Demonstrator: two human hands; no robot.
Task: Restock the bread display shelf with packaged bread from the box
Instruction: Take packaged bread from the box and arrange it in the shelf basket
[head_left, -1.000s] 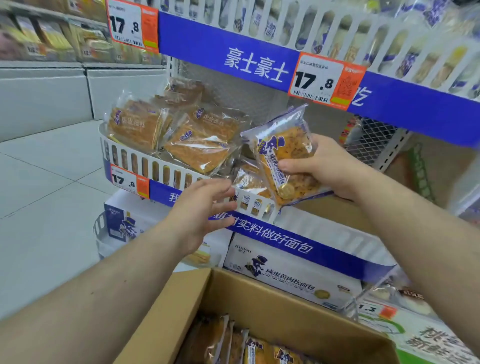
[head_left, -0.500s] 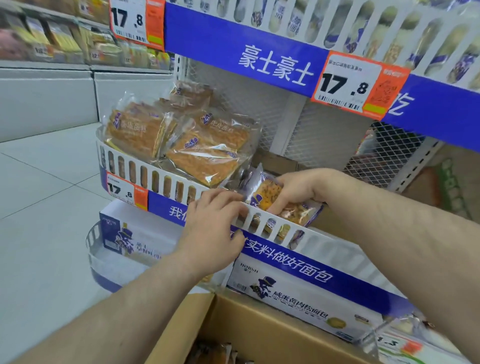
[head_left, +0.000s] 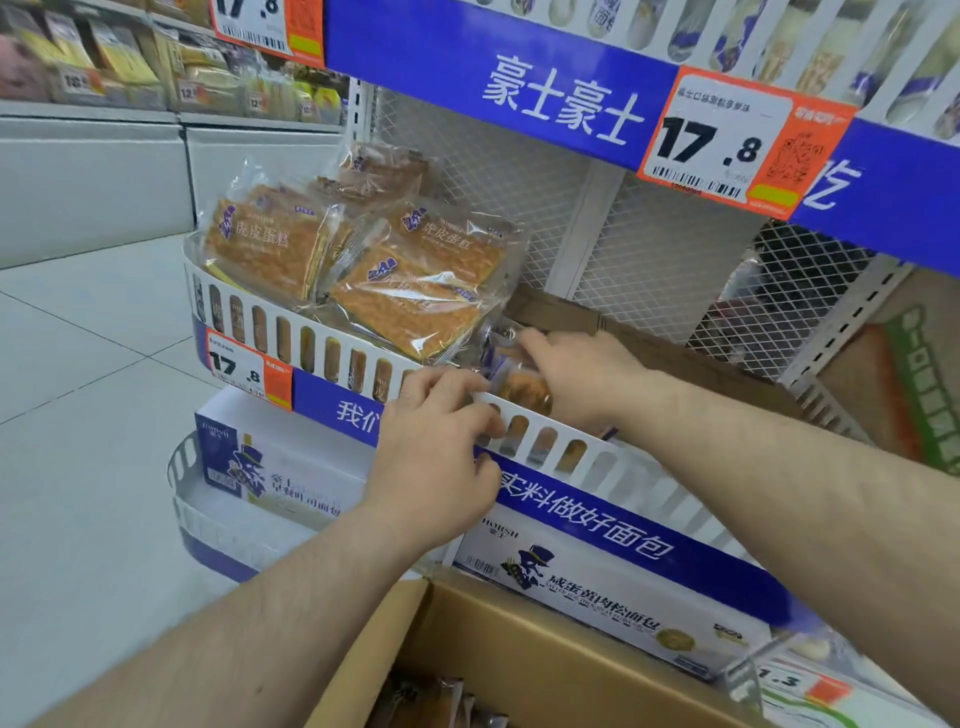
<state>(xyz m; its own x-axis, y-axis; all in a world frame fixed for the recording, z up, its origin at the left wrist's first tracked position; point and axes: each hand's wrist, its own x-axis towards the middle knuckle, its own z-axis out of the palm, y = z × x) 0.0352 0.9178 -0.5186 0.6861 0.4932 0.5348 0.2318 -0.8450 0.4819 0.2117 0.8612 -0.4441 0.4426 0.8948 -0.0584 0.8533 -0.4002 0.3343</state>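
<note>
Both hands are at the white slotted rail of the bread display shelf: the left hand curls its fingers over the rail's top edge, gripping it, while the right hand reaches inside the shelf and pinches a packaged bread lying just behind the rail, beside the stacked tiger-skin cake packs. The open cardboard box sits below, with more packs showing inside at the bottom edge.

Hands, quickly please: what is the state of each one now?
Left hand: fingers curled over the white shelf rail.
Right hand: holds the bread packet in the shelf.
</note>
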